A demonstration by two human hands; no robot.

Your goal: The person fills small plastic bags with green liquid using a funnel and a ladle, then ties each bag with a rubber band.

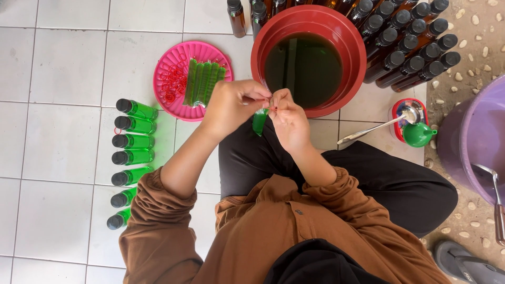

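Head view, both hands (left (231, 105), right (288, 118)) pinching green sachet (259, 122)

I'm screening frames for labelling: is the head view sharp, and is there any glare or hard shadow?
Head view: soft even daylight, no hard shadows; both hands and the small green plastic sachet look sharp; the dark liquid in the round red plastic basin reflects faint pale streaks.

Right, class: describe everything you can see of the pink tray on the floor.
The pink tray is round, shallow and looks like plastic, with a ribbed or slotted base and a raised rim. It lies flat on the white tiles, left of the red basin. On it lie several green packets side by side and a heap of small red bands. The left hand overlaps its lower right edge in view; contact cannot be told.
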